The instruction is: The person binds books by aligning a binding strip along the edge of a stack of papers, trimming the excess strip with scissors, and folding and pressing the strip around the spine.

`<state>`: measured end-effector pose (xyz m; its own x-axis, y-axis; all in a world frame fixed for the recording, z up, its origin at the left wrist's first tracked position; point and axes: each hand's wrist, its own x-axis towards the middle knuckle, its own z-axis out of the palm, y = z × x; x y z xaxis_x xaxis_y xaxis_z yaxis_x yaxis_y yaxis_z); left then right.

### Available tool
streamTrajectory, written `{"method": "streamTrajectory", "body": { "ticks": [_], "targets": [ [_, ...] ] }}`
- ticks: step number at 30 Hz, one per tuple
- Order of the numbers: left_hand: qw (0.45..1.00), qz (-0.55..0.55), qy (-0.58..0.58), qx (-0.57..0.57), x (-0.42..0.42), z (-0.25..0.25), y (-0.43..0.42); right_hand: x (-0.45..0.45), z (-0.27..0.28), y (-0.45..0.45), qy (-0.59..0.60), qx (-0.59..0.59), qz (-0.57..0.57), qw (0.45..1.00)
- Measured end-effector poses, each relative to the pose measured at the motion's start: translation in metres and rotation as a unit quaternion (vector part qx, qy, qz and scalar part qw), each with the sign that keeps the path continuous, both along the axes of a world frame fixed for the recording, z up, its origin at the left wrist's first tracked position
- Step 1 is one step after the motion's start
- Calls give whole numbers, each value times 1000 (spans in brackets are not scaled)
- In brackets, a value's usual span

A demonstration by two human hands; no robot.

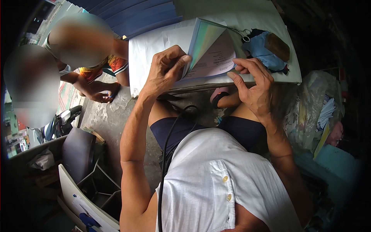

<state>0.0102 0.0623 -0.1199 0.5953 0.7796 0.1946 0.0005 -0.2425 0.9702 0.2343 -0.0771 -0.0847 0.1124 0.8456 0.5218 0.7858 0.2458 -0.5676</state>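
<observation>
A clear, shiny plastic cover (205,38) is lifted at a slant above a white printed sheet (214,60) near the table's front edge. My left hand (165,71) pinches the cover's near left edge between thumb and fingers. By the sheet's right side, my right hand (253,79) has its thumb and index finger apart, with nothing visible between them. Its index fingertip is close to the sheet's edge; whether they touch I cannot tell. Behind the sheet lies a pair of scissors (245,35), its blades pointing toward the cover.
Dark blue folders (135,17) lie overlapping at the back left of the white-covered table (147,54). A brown block (277,46) rests on blue cloth (257,47) at right. Two people are at the left. A plastic bag of papers (315,108) stands right; a chair (79,154) lower left.
</observation>
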Motion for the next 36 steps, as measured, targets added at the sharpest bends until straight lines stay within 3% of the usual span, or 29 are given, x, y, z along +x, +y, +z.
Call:
{"method": "streamTrajectory", "body": {
  "ticks": [9,12,15,17,19,29,32,34,36],
  "targets": [
    [999,42,-16,-26,-1,-3,0,-15,-1,4,-132,54,22,990],
    [996,57,-70,9,1,-7,3,-27,-2,21,-162,29,121,979],
    [986,44,-122,-108,-1,-1,-3,-37,-5,44,-202,39,172,963],
    [991,42,-74,-106,-6,-2,-3,-42,-2,55,-216,9,202,955],
    [985,21,-131,-106,-5,-3,-3,-43,3,60,-222,18,209,952],
    [987,7,-133,-94,-7,-2,-1,-45,13,69,-255,10,246,935],
    [989,9,-126,-79,-6,-5,1,-46,15,69,-302,43,243,921],
    [986,14,-146,-82,-5,-4,0,-46,16,66,-282,147,211,924],
    [991,40,-116,-60,-5,-2,-2,-43,25,55,-222,168,214,936]
  ]
}}
